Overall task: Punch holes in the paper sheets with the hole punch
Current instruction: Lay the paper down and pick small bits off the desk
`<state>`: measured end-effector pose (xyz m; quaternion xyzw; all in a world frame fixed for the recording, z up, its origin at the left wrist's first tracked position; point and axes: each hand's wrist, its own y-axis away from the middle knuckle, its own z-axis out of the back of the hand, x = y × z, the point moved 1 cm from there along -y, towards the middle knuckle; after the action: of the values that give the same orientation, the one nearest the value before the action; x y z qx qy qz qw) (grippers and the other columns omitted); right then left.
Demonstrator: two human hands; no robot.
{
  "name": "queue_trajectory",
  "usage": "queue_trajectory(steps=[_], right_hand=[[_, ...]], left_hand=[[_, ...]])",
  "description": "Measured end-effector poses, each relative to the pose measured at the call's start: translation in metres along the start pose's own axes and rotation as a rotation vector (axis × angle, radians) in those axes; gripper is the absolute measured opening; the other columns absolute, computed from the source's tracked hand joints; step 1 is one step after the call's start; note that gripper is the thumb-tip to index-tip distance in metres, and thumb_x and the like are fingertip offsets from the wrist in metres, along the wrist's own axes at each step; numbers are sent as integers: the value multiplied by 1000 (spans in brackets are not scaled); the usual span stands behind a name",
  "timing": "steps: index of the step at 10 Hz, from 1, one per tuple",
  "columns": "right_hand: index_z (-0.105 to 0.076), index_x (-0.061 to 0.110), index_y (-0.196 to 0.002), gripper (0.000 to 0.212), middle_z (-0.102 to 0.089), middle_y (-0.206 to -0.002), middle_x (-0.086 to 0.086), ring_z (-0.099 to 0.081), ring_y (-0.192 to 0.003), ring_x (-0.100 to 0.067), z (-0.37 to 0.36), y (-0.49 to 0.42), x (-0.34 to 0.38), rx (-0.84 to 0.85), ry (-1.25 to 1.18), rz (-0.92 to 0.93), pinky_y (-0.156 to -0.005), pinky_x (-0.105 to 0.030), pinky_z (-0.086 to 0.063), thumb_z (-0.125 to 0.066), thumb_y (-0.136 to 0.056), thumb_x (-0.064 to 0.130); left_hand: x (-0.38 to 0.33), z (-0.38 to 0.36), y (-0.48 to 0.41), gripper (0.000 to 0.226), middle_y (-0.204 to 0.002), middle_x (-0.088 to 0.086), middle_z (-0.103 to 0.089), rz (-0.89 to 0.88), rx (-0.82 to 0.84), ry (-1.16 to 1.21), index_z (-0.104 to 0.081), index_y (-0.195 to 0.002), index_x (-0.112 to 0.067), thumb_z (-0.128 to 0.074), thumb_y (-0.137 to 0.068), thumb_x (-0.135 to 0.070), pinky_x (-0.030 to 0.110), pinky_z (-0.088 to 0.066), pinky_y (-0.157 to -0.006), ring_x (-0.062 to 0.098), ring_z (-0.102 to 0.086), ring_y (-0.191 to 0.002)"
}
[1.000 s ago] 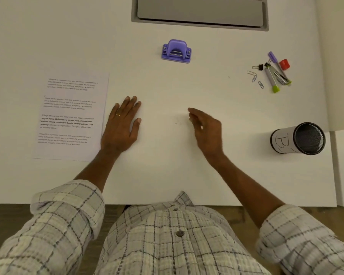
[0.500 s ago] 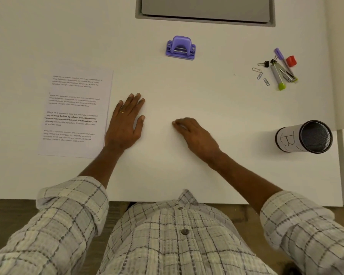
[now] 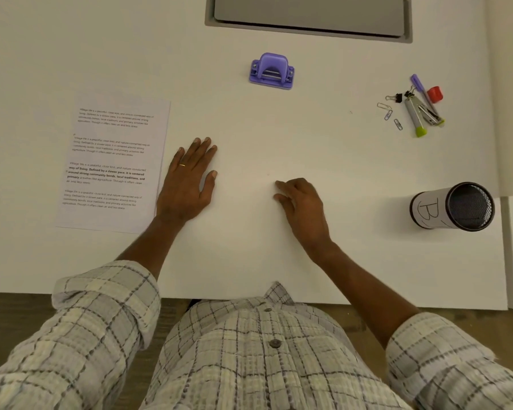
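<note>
A purple hole punch stands on the white table at the far middle, out of reach of both hands. Printed paper sheets lie flat on the left. My left hand rests flat on the table, fingers spread, its edge just beside the right edge of the sheets. My right hand sits on the table near the middle, fingers loosely curled and pointing left, holding nothing.
A black mesh cup labelled B lies on its side at the right. A cluster of markers, a stapler, binder clips and paper clips lies at the far right. A grey recessed panel runs along the far edge.
My right hand came down from a raised pose onto the table, then slid slightly right. My left hand has stayed flat beside the sheets.
</note>
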<state>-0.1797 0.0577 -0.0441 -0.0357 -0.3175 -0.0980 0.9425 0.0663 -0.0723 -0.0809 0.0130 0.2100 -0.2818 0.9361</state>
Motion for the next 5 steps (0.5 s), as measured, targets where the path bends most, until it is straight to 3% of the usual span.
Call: queue_trajectory(steps=[3, 5], right_hand=[[-74, 15, -111, 23, -69, -100, 6, -64, -84, 3, 14, -23, -10, 14, -193, -176, -80, -8, -47, -76, -88, 18], [-74, 13, -113, 21, -71, -104, -1, -66, -91, -8, 4, -71, 4, 54, -107, 4, -84, -24, -54, -66, -94, 11]], left_hand=[[0, 0, 0, 56, -170, 1, -28, 5, 16, -14, -31, -161, -17, -42, -107, -29, 47, -18, -130, 17, -19, -160], [-1, 1, 1, 56, -170, 1, -28, 6, 10, -9, -31, -161, -17, -42, -107, -29, 47, -19, -130, 17, -19, -160]])
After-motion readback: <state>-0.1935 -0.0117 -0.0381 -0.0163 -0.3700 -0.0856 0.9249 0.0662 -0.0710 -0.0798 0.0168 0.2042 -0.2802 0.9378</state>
